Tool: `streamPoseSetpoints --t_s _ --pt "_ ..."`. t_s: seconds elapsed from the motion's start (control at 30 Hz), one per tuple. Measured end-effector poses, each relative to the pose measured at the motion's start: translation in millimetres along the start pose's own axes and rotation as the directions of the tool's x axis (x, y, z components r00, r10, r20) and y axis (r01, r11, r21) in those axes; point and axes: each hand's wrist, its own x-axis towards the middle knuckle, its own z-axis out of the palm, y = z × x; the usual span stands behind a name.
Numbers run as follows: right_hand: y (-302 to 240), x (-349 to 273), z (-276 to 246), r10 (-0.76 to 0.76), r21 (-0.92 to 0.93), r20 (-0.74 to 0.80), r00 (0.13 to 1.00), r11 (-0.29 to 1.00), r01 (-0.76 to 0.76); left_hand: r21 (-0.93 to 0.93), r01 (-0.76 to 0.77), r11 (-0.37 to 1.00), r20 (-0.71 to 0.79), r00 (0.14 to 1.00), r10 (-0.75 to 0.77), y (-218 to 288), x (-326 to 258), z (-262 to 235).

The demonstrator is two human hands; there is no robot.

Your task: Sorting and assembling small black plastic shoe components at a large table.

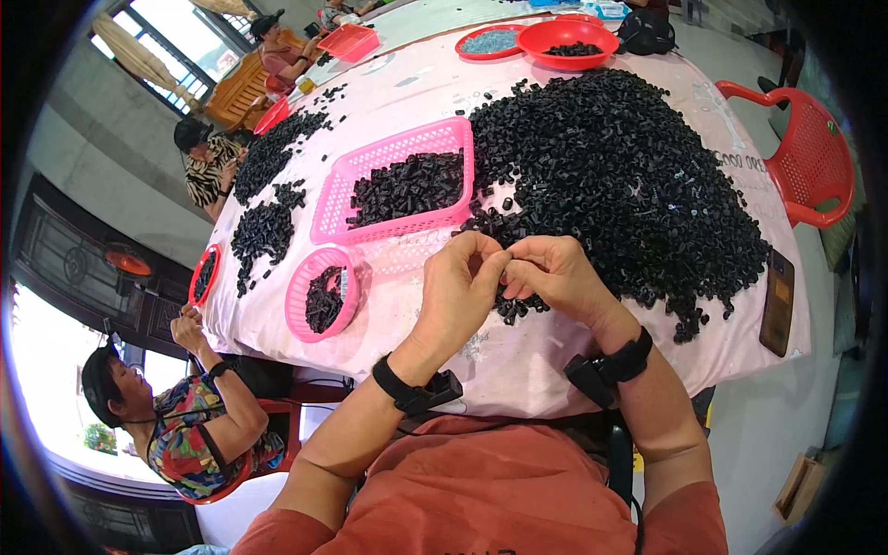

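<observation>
My left hand [458, 282] and my right hand [558, 276] meet over the near edge of a large pile of small black plastic parts [601, 166]. Thumbs and forefingers of both are pinched together, tips touching. Whatever sits between the fingertips is hidden or too small to name. Beyond my left hand stands a pink rectangular basket [393, 227] with black parts inside. A round pink basket [294, 296], also with black parts in it, is left of that hand. Each of my wrists wears a black strap with a small box on it.
A pale pink cloth [398, 342] covers the table. A phone [778, 303] lies at its right edge, near a red chair [809, 157]. Red bowls [566, 42] stand at the far end. Smaller black heaps [264, 231] lie leftward, where co-workers [176, 416] sit.
</observation>
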Motion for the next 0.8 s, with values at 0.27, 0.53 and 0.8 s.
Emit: streamPoseSetpoints --t_s 0.27,0.53,0.8 --pt "3.5 0.6 3.5 -0.024 0.020 0.013 1.000 1.000 0.024 -0.001 0.001 1.000 -0.052 0.999 -0.001 -5.8 -0.1 4.6" --pt "4.7 0.7 4.7 -0.041 -0.024 -0.051 0.998 0.999 0.040 0.053 -0.043 0.998 -0.082 0.996 0.047 -6.6 2.2 5.4" --pt "6.3 0.8 5.6 -0.098 -0.104 -0.073 0.993 0.991 0.090 0.115 -0.112 0.987 -0.056 0.991 0.119 -4.5 4.4 5.8"
